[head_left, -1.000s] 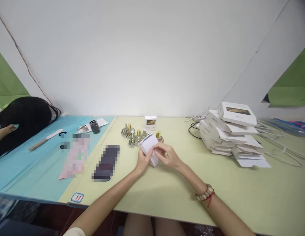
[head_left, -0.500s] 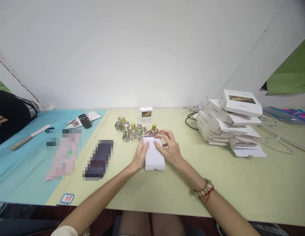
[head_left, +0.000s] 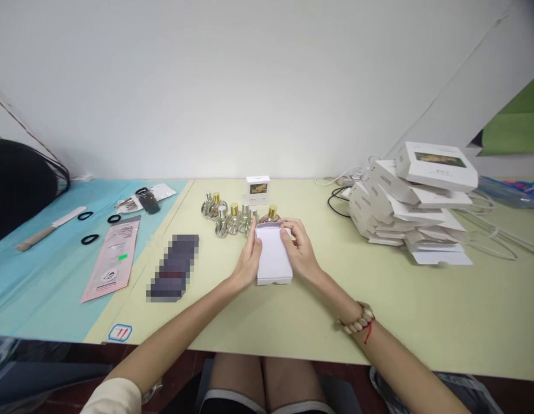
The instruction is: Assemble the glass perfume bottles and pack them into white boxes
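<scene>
A small white cardboard box (head_left: 274,259) lies between my hands, its plain side facing up and a flap at the end away from me. My left hand (head_left: 248,259) grips its left side, thumb along the edge. On the right side my right hand (head_left: 302,250) holds it, with the thumb near the upper right corner and the fingers curled at the far flap. Just beyond stand several glass perfume bottles (head_left: 233,219) with gold and silver caps. One gold-capped bottle (head_left: 272,213) is partly hidden behind the box and my right fingers. Behind them stands a closed white box (head_left: 258,190) with a dark picture.
At right is a tall pile of flattened white boxes (head_left: 415,210), with cables (head_left: 493,236) beside it. To the left lie a blurred dark object (head_left: 174,267), a pink packet (head_left: 114,259), black rings (head_left: 89,239), a knife (head_left: 51,227) and a dark jar (head_left: 148,201).
My right fingers and thumb have shifted to the box's far right edge, and the far flap now shows more. My left thumb has moved toward the side. The view has tilted slightly.
</scene>
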Tool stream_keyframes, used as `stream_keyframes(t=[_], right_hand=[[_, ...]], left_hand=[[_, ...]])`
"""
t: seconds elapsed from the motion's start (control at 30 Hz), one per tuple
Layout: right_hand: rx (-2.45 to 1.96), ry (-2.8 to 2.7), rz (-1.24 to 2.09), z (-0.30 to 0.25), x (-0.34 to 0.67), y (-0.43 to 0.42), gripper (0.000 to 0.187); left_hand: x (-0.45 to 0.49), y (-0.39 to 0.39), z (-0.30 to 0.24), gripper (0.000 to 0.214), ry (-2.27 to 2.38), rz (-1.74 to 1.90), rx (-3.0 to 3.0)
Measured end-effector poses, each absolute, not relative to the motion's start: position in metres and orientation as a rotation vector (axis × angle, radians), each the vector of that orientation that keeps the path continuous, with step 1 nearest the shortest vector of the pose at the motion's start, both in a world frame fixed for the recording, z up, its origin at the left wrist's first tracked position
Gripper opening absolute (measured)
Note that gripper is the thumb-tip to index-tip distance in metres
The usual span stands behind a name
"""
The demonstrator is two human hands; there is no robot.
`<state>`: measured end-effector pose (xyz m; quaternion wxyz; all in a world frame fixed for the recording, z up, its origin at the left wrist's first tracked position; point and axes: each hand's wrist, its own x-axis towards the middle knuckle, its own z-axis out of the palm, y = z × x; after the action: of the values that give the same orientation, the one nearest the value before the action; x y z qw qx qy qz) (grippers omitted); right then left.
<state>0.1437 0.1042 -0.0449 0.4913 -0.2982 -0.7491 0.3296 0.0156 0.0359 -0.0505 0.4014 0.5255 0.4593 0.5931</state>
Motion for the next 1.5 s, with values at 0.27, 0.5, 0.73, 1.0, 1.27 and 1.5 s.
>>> stream_keyframes(t=[0.27,0.5,0.73,1.0,1.27,1.5], right_hand=[[-0.691,-1.747,0.829,-0.044,0.142,0.096,0.026],[-0.690,-1.695,0.740,-0.044,0.139,0.092,0.024],[-0.635,-1.755,0.746,-0.045,0.139,0.092,0.018],[-0.656,-1.806,1.444,-0.049,0.138,0.095,0.068],[-0.707,-1.666,1.443,-0.039,0.141,0.098,0.052],[-0.784,-1.513,1.776,-0.035,0.143,0.102,0.047]], left_hand=[[0.019,0.034,-0.051,0.057,1.202,1.631,1.455],[0.022,0.034,-0.053,0.055,1.033,1.547,1.395],[0.019,0.035,-0.055,0.035,1.166,1.535,1.416],[0.005,0.041,-0.046,0.027,1.385,1.980,1.156],[-0.002,0.041,-0.047,0.031,1.552,1.955,1.414],[-0.009,0.040,-0.045,0.078,1.573,1.741,2.176]])
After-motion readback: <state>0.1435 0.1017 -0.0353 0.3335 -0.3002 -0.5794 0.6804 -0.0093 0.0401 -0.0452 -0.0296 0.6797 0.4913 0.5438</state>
